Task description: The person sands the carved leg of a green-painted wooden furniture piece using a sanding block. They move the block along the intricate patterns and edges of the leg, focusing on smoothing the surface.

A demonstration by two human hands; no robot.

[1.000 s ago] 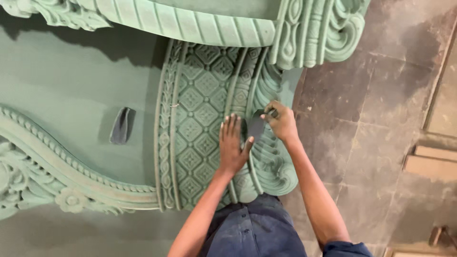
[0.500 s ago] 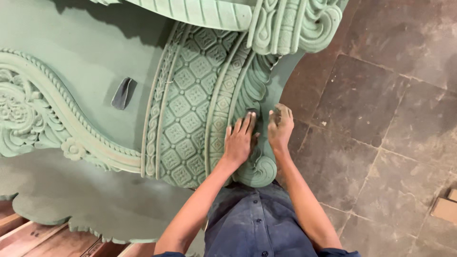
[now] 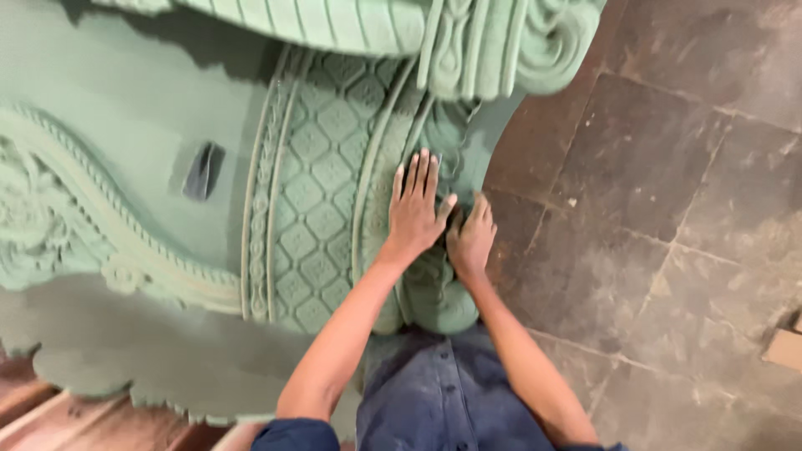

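Under both hands, left hand [image 3: 413, 219] and right hand [image 3: 470, 242], lies green carved panel [image 3: 317, 217].

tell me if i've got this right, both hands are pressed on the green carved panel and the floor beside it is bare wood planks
Not quite. The head view shows the floor beside the green carved panel is dark stone tiles, not wood planks. The left hand and right hand do rest on the panel.

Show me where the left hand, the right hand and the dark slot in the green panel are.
left hand [image 3: 415, 219], head view, back of the hand
right hand [image 3: 472, 240], head view, back of the hand
dark slot [image 3: 203, 171], head view, its middle
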